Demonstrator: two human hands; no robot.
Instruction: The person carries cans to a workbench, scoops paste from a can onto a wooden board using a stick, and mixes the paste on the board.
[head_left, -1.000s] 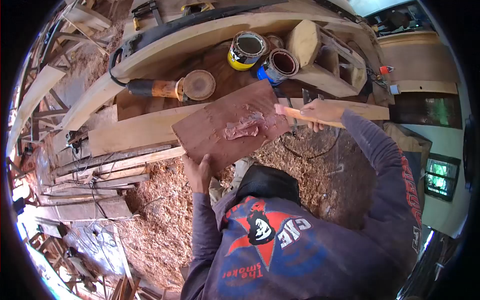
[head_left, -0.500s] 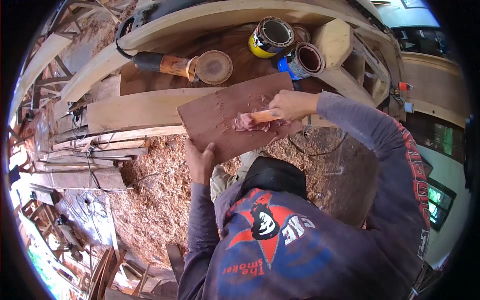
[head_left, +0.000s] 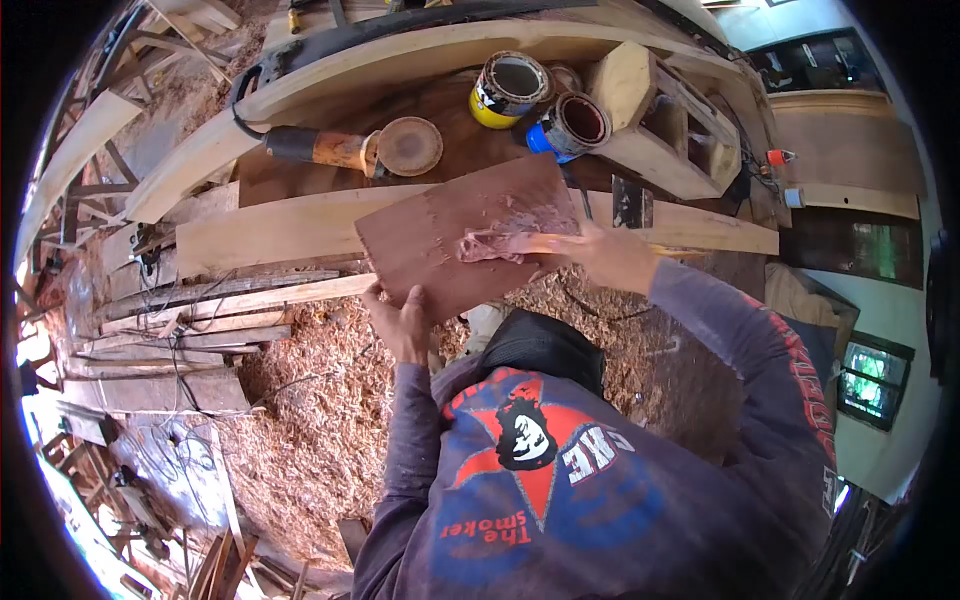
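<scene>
My left hand (head_left: pixel 402 318) grips the lower left corner of a flat brown board (head_left: pixel 400 235), thumb on top. The board is held at a slant, with its lower part over the shavings. In my right hand (head_left: pixel 612 256) is a flat wooden stick (head_left: pixel 550 243), its tip in a lump of pinkish-brown paste (head_left: pixel 487 244) on the board. Paste is smeared across the board's right half, with small crumbs around it. My right fingers are closed round the stick and partly hidden.
Beyond the board stand a yellow-banded can (head_left: pixel 507 90) and a blue-banded can (head_left: pixel 570 128), both open. An angle grinder (head_left: pixel 340 150) with a round disc lies left of them. A hollow wooden block (head_left: pixel 690 150) is at right. Wood shavings (head_left: pixel 310 430) cover the ground.
My right hand has moved right and slightly down with the stick, now held at a flatter angle. Paste is spread more widely on the board's right half. The view has shifted a little.
</scene>
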